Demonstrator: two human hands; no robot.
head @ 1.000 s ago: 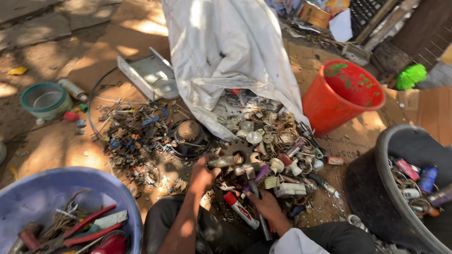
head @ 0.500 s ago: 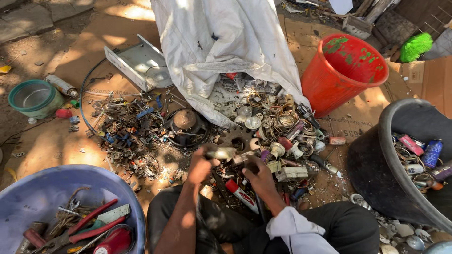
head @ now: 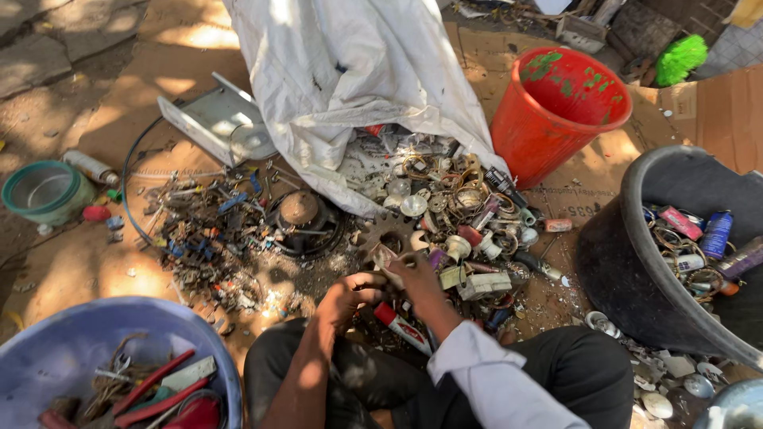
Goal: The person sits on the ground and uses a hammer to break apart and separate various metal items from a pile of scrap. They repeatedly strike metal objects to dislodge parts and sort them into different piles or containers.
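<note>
Both hands meet low over the scrap pile (head: 445,214) on the ground. Right hand (head: 415,274) fingers closed on a rusty gear (head: 388,235), held just above the pile; left hand (head: 348,295) curled beside it, contents not discernible. Red bucket (head: 556,111) beyond, black tub (head: 636,262) to the right.

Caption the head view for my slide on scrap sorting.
Both hands, left and right, hold a rusty sprocket over a scrap pile between tubs.

At six o'clock I see a red-and-white labelled tube (head: 401,327) on the ground. At three o'clock, pink (head: 679,222) and blue (head: 717,233) labelled containers lie inside the black tub (head: 628,270).
</note>
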